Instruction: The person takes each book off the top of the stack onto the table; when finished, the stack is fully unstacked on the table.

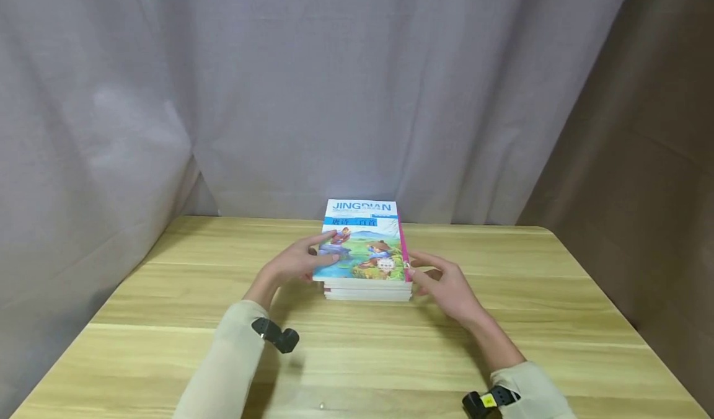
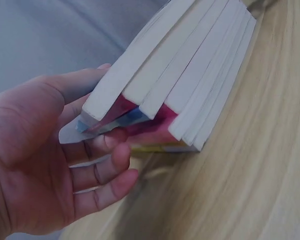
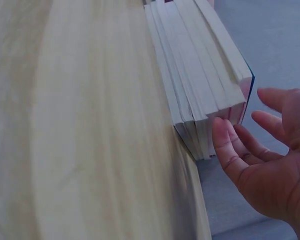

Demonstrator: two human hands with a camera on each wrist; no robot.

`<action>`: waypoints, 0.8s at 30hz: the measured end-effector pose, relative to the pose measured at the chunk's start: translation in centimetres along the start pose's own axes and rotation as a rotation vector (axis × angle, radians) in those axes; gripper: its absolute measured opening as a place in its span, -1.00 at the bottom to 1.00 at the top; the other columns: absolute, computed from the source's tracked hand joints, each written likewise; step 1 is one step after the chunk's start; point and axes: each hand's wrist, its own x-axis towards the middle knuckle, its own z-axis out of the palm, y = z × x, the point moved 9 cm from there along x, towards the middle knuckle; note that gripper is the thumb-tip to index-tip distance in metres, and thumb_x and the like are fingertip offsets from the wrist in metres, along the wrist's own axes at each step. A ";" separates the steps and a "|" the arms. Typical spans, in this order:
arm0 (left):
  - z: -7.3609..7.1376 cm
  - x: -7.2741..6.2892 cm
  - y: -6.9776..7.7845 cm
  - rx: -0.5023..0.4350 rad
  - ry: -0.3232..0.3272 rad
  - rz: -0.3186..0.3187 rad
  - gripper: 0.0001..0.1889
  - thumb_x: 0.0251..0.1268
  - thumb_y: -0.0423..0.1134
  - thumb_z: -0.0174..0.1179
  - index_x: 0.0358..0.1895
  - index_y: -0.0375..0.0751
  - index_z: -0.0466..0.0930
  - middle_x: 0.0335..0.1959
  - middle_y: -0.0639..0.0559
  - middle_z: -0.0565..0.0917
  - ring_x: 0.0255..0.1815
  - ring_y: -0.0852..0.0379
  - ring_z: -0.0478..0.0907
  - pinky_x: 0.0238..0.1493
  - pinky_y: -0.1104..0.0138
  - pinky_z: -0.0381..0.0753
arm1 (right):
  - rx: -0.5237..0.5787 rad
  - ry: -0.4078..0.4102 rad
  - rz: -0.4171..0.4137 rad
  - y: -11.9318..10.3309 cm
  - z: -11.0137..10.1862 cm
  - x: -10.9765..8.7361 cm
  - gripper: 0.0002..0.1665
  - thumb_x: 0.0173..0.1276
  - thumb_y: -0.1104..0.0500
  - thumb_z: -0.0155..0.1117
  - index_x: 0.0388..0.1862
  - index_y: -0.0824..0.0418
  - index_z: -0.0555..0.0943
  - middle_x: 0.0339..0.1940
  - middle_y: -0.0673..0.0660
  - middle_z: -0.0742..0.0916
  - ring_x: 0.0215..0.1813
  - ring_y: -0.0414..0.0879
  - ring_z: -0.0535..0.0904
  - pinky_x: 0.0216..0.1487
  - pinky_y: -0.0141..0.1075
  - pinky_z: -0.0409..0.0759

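A paperback book [image 1: 362,245] with a painted river scene and the heading JINGDIAN lies on top of a stack of books [image 1: 368,294], jutting a little to the left. My left hand [image 1: 295,259] grips its left edge, with thumb and index finger over the cover and the other fingers curled below in the left wrist view. Along the stack's right side is my right hand [image 1: 446,286]. In the right wrist view, its lower fingertips touch or nearly touch the page edges [image 3: 200,75], while the upper ones stand apart from the top book.
The stack stands on a light wood-grain table [image 1: 346,357], near its far edge. Behind the table hangs a grey curtain [image 1: 312,84], with a darker fabric [image 1: 641,177] at the right. Black wrist cameras [image 1: 276,335] are strapped over both sleeves.
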 end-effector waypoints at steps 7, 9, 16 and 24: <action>-0.8 -0.9 -1.1 -0.172 0.031 -0.007 -0.20 0.55 -0.11 0.28 0.72 0.17 0.09 0.52 -0.33 0.44 0.27 -0.10 0.62 -0.12 0.04 0.88 | -0.081 0.024 0.030 0.1 0.8 0.9 -0.43 0.58 0.08 0.31 0.50 0.18 0.55 0.28 0.35 0.63 -0.24 0.04 0.74 -0.37 -0.23 0.73; -0.7 -1.2 -1.6 -0.232 0.039 -0.020 -0.20 0.55 -0.15 0.28 0.72 0.19 0.09 0.52 -0.36 0.42 0.31 -0.20 0.61 -0.09 0.02 0.87 | -0.093 0.034 0.037 0.2 0.9 1.1 -0.42 0.57 0.08 0.32 0.50 0.19 0.55 0.27 0.35 0.62 -0.26 0.04 0.73 -0.42 -0.27 0.69; -1.0 -2.2 -3.1 -0.472 0.134 -0.051 -0.11 0.54 -0.32 0.25 0.76 0.16 -0.06 0.50 -0.43 0.42 0.13 -0.12 0.74 -0.02 -0.05 0.86 | -0.086 0.019 0.044 0.8 1.0 1.7 -0.39 0.55 0.09 0.34 0.52 0.20 0.52 0.27 0.37 0.62 -0.27 -0.01 0.72 -0.37 -0.27 0.72; -1.2 -3.0 -3.9 -0.603 0.135 -0.043 -0.08 0.54 -0.42 0.19 0.77 0.10 -0.13 0.44 -0.45 0.50 -0.15 0.01 0.82 -0.09 0.03 0.87 | -0.072 0.022 0.059 1.2 0.7 1.9 -0.37 0.53 0.11 0.36 0.52 0.22 0.52 0.26 0.38 0.63 -0.29 0.00 0.71 -0.44 -0.31 0.66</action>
